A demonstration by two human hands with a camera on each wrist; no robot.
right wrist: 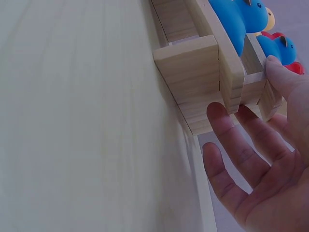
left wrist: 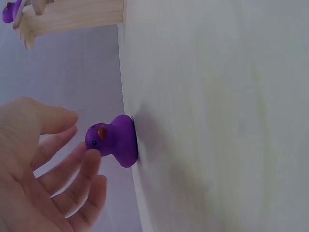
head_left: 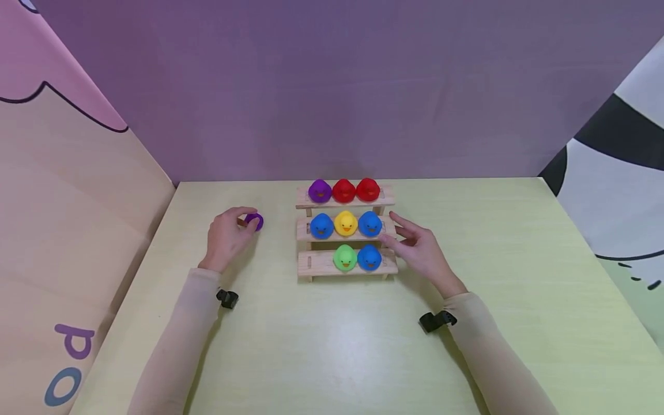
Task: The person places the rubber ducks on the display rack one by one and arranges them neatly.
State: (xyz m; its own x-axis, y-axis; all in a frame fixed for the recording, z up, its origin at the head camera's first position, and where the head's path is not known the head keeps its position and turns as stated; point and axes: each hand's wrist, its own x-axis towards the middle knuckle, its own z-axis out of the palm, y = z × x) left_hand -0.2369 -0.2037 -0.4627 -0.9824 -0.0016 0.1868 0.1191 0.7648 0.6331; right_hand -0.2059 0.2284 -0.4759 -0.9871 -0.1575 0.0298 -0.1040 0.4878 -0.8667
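A purple rubber duck [left wrist: 123, 140] stands on the table, left of the rack. Around its head is my left hand [head_left: 228, 233], its fingertips at the head and the thumb apart from it in the left wrist view. A three-step wooden rack [head_left: 317, 265] bears small ducks: purple [head_left: 320, 191] and two red [head_left: 344, 191] on top; blue [head_left: 321, 226], yellow [head_left: 346, 223] and blue [head_left: 370, 223] in the middle; green [head_left: 344, 257] and blue [head_left: 370, 257] below. At the rack's right end my right hand [head_left: 421, 251] spreads loosely, thumb by the middle step.
The pale table [head_left: 332, 357] runs up to a purple backdrop [head_left: 332, 92]. Printed panels stand at the left [head_left: 67, 202] and right [head_left: 622, 196]. A small black camera sits on each wrist.
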